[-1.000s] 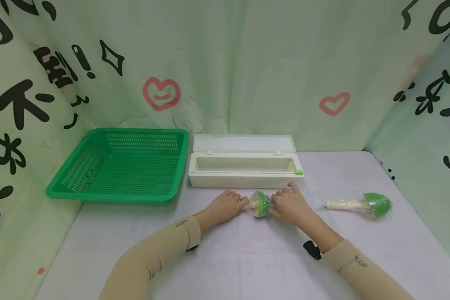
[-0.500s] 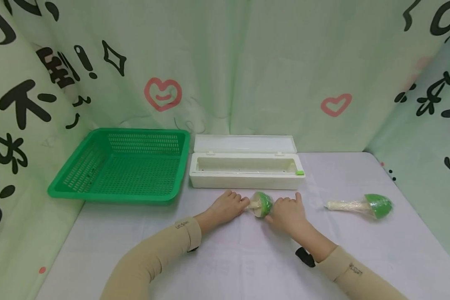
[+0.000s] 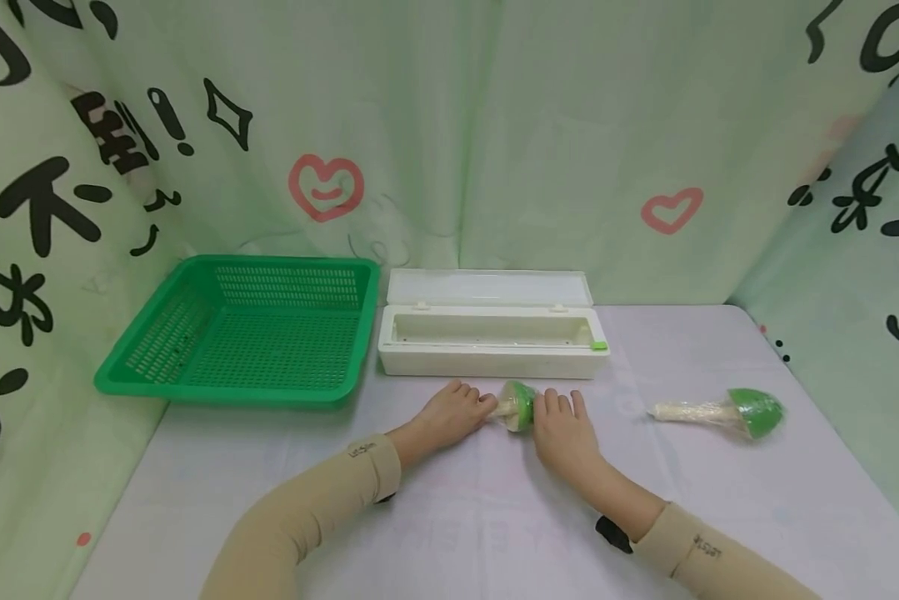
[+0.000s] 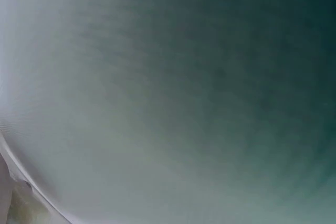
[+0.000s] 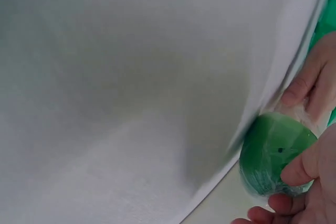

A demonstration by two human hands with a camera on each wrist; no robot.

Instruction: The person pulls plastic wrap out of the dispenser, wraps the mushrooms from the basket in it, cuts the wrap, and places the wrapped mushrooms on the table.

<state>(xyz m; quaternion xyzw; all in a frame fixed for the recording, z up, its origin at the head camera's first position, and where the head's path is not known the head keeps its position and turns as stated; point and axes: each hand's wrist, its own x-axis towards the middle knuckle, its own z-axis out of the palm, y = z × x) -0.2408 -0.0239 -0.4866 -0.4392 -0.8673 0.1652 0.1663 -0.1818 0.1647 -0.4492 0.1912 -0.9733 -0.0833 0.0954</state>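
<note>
A toy mushroom with a green cap (image 3: 521, 406) and a pale stem, wrapped in clear film, lies at the table's middle. My left hand (image 3: 452, 417) holds its stem; the same hand (image 5: 320, 80) shows beyond the cap in the right wrist view. My right hand (image 3: 565, 433) is at the cap's right end. Seen from the right wrist, its thumb (image 5: 302, 167) touches the wrapped cap (image 5: 273, 148), with the fingers loosely bent beside the cap's edge. The left wrist view catches little besides blurred pale cloth. A second wrapped mushroom (image 3: 752, 412) lies to the right.
Behind the hands stands a long white box (image 3: 494, 363) with its lid (image 3: 490, 288) raised and a green tab (image 3: 599, 345) at its right end. A green plastic basket (image 3: 235, 393) sits at the left. Printed curtains (image 3: 554, 150) surround the white-covered table (image 3: 494, 517).
My right hand first drew slightly back from the cap, then came left against it with fingers less curled. The left hand has stayed on the stem.
</note>
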